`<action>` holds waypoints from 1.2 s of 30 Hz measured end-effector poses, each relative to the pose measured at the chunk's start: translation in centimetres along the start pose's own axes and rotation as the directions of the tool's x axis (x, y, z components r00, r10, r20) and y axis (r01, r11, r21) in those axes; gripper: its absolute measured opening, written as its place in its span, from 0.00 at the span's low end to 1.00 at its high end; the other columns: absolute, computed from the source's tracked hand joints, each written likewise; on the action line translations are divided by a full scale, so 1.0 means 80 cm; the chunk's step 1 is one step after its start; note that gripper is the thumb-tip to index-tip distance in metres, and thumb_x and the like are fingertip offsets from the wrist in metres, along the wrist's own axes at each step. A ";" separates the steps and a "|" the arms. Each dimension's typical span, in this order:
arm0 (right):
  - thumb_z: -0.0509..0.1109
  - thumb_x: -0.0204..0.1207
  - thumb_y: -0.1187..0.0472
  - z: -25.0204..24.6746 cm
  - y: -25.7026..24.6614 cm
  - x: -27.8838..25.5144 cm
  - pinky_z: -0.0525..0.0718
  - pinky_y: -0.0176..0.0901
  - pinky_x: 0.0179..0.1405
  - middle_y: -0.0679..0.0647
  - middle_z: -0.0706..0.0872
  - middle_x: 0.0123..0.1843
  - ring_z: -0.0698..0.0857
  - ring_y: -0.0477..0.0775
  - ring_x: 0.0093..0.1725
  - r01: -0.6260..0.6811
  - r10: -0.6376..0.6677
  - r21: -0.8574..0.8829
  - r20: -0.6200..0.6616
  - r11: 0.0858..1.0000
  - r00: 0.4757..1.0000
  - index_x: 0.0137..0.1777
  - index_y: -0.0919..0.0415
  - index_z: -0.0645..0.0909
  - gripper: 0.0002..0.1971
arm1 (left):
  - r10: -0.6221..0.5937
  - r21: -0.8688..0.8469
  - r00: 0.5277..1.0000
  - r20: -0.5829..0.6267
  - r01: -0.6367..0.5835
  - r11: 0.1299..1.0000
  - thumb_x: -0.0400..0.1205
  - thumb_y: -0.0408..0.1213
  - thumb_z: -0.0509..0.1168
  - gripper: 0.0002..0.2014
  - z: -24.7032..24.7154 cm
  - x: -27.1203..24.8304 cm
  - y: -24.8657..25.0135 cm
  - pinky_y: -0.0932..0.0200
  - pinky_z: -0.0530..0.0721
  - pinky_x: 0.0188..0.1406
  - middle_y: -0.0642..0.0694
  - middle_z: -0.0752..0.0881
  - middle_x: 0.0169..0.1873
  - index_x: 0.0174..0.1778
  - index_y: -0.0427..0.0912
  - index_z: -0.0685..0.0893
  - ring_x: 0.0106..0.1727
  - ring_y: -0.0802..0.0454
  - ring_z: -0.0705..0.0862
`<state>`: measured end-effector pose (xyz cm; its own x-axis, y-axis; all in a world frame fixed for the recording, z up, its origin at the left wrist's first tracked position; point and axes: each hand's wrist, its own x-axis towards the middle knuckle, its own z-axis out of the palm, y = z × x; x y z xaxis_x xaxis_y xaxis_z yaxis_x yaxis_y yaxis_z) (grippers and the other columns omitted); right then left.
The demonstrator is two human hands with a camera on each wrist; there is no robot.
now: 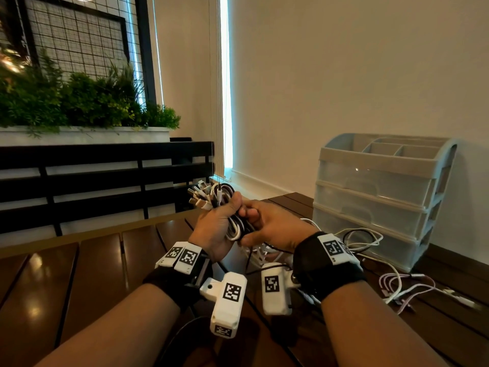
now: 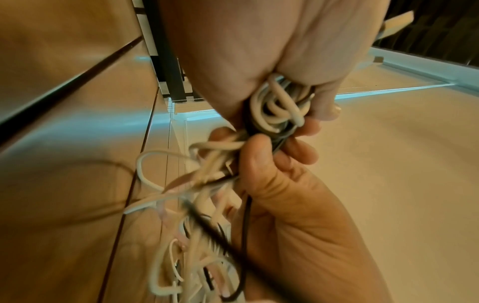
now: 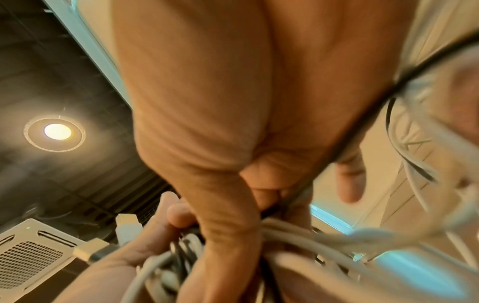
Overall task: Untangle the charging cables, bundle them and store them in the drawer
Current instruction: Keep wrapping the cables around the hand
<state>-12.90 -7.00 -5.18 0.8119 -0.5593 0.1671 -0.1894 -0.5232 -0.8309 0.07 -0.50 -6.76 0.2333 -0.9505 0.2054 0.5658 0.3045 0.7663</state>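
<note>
Both our left hand [image 1: 215, 229] and right hand [image 1: 272, 226] clamp the charging cables [image 1: 232, 223]; keep plugs aligned, wind the loose tails tightly.

R hand [image 3: 207, 123] gripping cables [image 3: 298, 231], L hand [image 3: 124, 260] holding plugs [image 3: 127, 227], ceiling light [image 3: 57, 131]

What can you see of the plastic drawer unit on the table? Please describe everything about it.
The drawer unit stands upright on the dark wooden table, at the right, close to the cream wall. Its frame looks like pale grey-blue plastic; the three stacked drawers are translucent, each with a recessed handle, and all appear closed. The top is an open tray divided into compartments. No hand touches it. Loose white and black cables lie at its base.
</note>
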 end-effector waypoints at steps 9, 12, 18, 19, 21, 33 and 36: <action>0.84 0.58 0.71 -0.003 -0.014 -0.005 0.88 0.44 0.51 0.46 0.90 0.46 0.89 0.42 0.46 0.048 -0.068 -0.151 -0.129 0.987 0.989 0.74 0.41 0.68 0.47 | 0.060 -0.004 0.998 0.004 -0.060 0.998 0.76 0.40 0.66 0.10 0.018 -0.015 0.003 0.55 0.86 0.33 0.46 0.77 0.24 0.45 0.36 0.81 0.31 0.50 0.83; 0.86 0.56 0.68 0.002 -0.013 -0.004 0.85 0.45 0.59 0.45 0.88 0.53 0.87 0.42 0.54 0.005 -0.007 -0.111 -0.022 0.994 1.000 0.80 0.43 0.59 0.55 | 0.042 -0.063 0.998 -0.054 -0.045 0.997 0.84 0.42 0.61 0.16 0.018 -0.014 -0.001 0.54 0.83 0.36 0.47 0.75 0.22 0.33 0.38 0.75 0.26 0.52 0.80; 0.83 0.61 0.65 0.012 -0.021 -0.007 0.81 0.38 0.55 0.49 0.83 0.62 0.84 0.49 0.58 0.013 -0.039 -0.312 -0.078 0.950 0.996 0.84 0.40 0.48 0.59 | 0.015 -0.067 0.990 -0.144 -0.025 0.997 0.74 0.51 0.69 0.19 0.022 -0.014 -0.003 0.54 0.82 0.36 0.47 0.75 0.21 0.26 0.41 0.73 0.24 0.52 0.79; 0.82 0.62 0.67 0.014 -0.021 -0.006 0.82 0.38 0.55 0.49 0.84 0.62 0.84 0.49 0.58 0.021 -0.048 -0.308 -0.081 0.951 0.996 0.83 0.40 0.50 0.57 | 0.018 -0.064 0.990 -0.142 -0.028 0.998 0.72 0.50 0.70 0.19 0.021 -0.014 -0.001 0.55 0.83 0.35 0.47 0.75 0.22 0.26 0.41 0.74 0.24 0.52 0.80; 0.81 0.63 0.70 0.015 -0.020 -0.005 0.83 0.43 0.60 0.49 0.85 0.63 0.84 0.49 0.61 0.028 -0.053 -0.250 -0.095 0.968 0.994 0.83 0.41 0.51 0.56 | 0.035 -0.052 0.992 -0.118 -0.041 0.998 0.74 0.48 0.69 0.19 0.020 -0.014 0.000 0.53 0.84 0.36 0.46 0.79 0.23 0.24 0.40 0.76 0.26 0.51 0.83; 0.83 0.59 0.70 0.017 -0.014 0.002 0.85 0.30 0.39 0.47 0.86 0.50 0.85 0.42 0.47 0.064 -0.092 -0.300 -0.080 0.952 0.993 0.82 0.39 0.58 0.55 | 0.053 -0.038 0.982 -0.180 -0.060 0.997 0.82 0.53 0.64 0.23 0.016 -0.016 0.001 0.61 0.79 0.22 0.48 0.72 0.19 0.27 0.41 0.75 0.19 0.54 0.75; 0.82 0.63 0.66 0.008 -0.018 -0.004 0.87 0.41 0.51 0.47 0.87 0.45 0.87 0.43 0.45 0.081 -0.089 -0.270 -0.018 0.959 0.996 0.79 0.40 0.64 0.48 | 0.071 0.008 0.984 -0.162 -0.070 0.998 0.79 0.50 0.66 0.18 0.009 -0.014 0.003 0.64 0.74 0.17 0.48 0.69 0.17 0.29 0.41 0.76 0.16 0.55 0.70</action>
<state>-12.55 -5.62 -4.39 0.8155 -0.5220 0.2499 -0.2653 -0.7210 -0.6402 -0.59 0.57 -6.36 0.3978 -0.9039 0.1575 0.5418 0.3699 0.7547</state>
